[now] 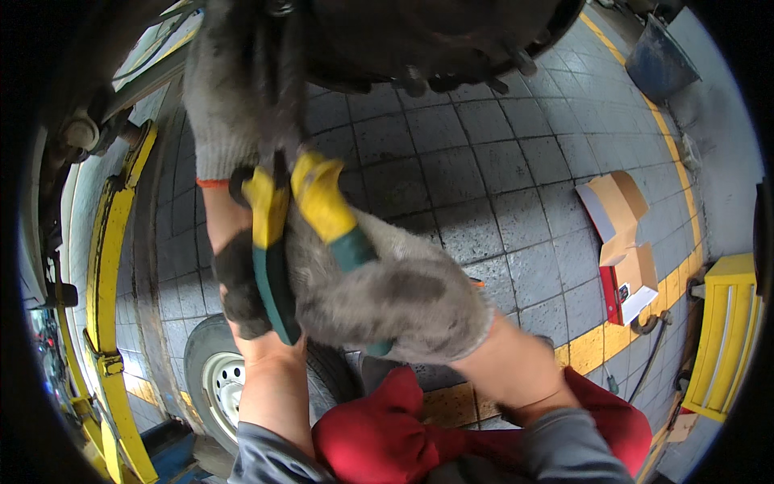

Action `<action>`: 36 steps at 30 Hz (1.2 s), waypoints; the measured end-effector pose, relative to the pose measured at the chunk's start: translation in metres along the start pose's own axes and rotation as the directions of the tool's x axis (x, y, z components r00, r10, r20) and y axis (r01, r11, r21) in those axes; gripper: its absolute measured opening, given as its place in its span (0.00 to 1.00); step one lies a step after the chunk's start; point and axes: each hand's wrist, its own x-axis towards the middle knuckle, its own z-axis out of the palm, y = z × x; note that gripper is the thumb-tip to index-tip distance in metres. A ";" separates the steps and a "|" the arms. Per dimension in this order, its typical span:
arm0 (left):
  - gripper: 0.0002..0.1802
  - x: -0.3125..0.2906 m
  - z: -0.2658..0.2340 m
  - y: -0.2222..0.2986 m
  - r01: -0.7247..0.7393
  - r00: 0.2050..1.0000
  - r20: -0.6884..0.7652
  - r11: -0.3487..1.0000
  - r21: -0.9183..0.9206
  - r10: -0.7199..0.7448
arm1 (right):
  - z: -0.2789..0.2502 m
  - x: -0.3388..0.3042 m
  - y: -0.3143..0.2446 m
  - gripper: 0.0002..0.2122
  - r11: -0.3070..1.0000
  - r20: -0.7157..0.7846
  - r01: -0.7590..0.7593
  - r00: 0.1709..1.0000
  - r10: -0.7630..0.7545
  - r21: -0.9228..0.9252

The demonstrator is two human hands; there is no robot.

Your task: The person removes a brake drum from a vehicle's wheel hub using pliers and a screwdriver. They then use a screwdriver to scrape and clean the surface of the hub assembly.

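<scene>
Left hand (230,85): grey knit glove, grime-darkened toward the fingers, paler ribbed wrist finished with an orange-red hem (213,183). Finger detail lost to shadow and blur.
Right hand (387,294): matching grey knit, fuzzy surface, broad blackish smudges, pale cuff edge (477,339).
Left sleeve (272,457) and right sleeve (576,448): slate grey cloth, creased, both ending below the wrist, forearms bare between.
Legs: plain bright red trousers (367,440), folded at the knees.
</scene>
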 end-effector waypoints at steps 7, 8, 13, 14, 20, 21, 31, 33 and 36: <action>0.23 0.014 -0.040 -0.005 -0.232 0.965 0.197 0.909 0.345 0.171 | -0.100 -0.039 -0.055 0.32 0.599 0.311 -0.631 0.515 0.799 -0.494; 0.23 0.008 -0.039 -0.005 -0.105 0.987 0.132 0.988 0.117 0.089 | -0.113 -0.049 -0.069 0.31 0.516 0.236 -0.658 0.470 0.851 -0.549; 0.17 -0.042 -0.067 -0.019 -0.336 0.932 0.322 0.732 0.593 0.167 | -0.156 -0.094 -0.102 0.27 0.237 -0.110 -0.759 0.376 0.920 -0.607; 0.17 -0.058 -0.050 -0.022 -0.234 0.963 0.259 0.695 0.680 0.070 | -0.165 -0.107 -0.097 0.27 0.241 -0.155 -0.783 0.392 0.907 -0.574; 0.21 -0.086 0.036 -0.027 0.034 0.964 0.139 0.623 0.781 -0.227 | -0.221 -0.178 -0.019 0.24 0.307 -0.247 -0.905 0.382 0.890 -0.293; 0.22 -0.085 0.043 -0.027 0.057 0.975 0.099 0.656 0.752 -0.198 | -0.224 -0.180 -0.013 0.23 0.326 -0.234 -0.904 0.392 0.890 -0.277; 0.26 -0.091 0.036 -0.045 0.081 0.997 -0.073 0.638 0.766 -0.039 | -0.237 -0.178 0.025 0.25 0.405 -0.139 -0.901 0.426 0.894 -0.157; 0.29 -0.088 0.030 -0.050 0.044 0.998 -0.060 0.664 0.746 0.001 | -0.240 -0.186 0.038 0.25 0.418 -0.134 -0.896 0.438 0.889 -0.153; 0.34 -0.095 0.050 -0.043 0.170 0.973 -0.011 0.680 0.713 -0.230 | -0.250 -0.188 0.052 0.25 0.404 -0.156 -0.911 0.413 0.897 -0.088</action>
